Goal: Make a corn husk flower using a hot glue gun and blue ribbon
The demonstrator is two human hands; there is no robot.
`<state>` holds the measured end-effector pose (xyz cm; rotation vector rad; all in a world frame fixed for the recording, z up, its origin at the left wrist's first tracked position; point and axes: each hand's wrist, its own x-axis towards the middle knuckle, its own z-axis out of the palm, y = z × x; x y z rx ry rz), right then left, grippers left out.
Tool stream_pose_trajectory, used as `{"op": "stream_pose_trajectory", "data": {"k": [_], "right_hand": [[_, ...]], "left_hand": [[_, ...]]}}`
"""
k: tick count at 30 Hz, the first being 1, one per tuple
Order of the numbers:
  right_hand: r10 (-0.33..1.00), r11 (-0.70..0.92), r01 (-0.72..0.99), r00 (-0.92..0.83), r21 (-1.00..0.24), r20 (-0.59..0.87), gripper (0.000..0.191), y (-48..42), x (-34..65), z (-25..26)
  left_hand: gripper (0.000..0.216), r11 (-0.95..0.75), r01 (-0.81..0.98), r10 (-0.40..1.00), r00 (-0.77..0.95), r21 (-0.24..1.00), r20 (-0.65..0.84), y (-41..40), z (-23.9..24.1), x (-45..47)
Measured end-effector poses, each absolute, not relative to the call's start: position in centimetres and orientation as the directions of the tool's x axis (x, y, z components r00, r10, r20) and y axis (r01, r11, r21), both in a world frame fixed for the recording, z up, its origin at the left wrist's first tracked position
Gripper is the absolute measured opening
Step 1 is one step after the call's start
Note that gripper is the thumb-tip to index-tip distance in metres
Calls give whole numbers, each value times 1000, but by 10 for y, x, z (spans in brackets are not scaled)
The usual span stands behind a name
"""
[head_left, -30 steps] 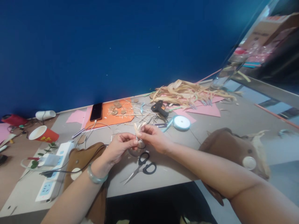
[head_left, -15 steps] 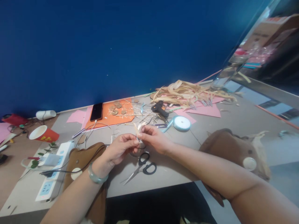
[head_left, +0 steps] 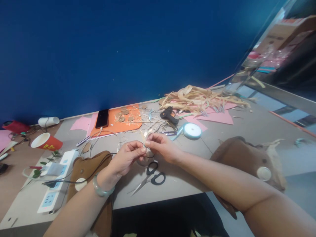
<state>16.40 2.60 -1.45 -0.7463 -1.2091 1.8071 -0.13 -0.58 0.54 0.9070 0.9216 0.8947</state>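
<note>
My left hand (head_left: pixel 129 156) and my right hand (head_left: pixel 163 146) meet above the middle of the table, thumbs and fingertips pinched together. Between them is a small piece of pale dried husk (head_left: pixel 143 135), its ends sticking up past the fingers. Something light blue and thin shows at the pinch, too small to make out. Right below my hands lie black-handled scissors (head_left: pixel 150 177), blades partly spread and pointing lower left. A roll of light blue ribbon (head_left: pixel 192 130) rests just beyond my right hand, its loose end trailing left.
Behind the ribbon are a black glue gun (head_left: pixel 169 117) and a heap of dried husks (head_left: pixel 195 97) on pink paper. A phone (head_left: pixel 102 118) lies on orange card (head_left: pixel 116 126). At left stand a paper cup (head_left: pixel 49 142) and a power strip (head_left: pixel 48 197) with cables. Brown cloth (head_left: pixel 237 161) is at right.
Both hands stay in nearly the same place, with only a slight shift of the fingers around the husk piece. The things on the table have not moved.
</note>
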Motion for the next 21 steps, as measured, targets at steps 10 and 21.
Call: {"op": "stream_pose_trajectory", "data": {"k": [10,21], "right_hand": [[889,-234,-324,-453,-917,-67,32,27,163,-15],[899,-239,-305,-429,-922,-91,32,27,163,-15]], "left_hand": [[28,294,-261,949,193,919,-248,2,8,-3],[27,260,-257,960,173,931,-221,-2,12,-3]]}}
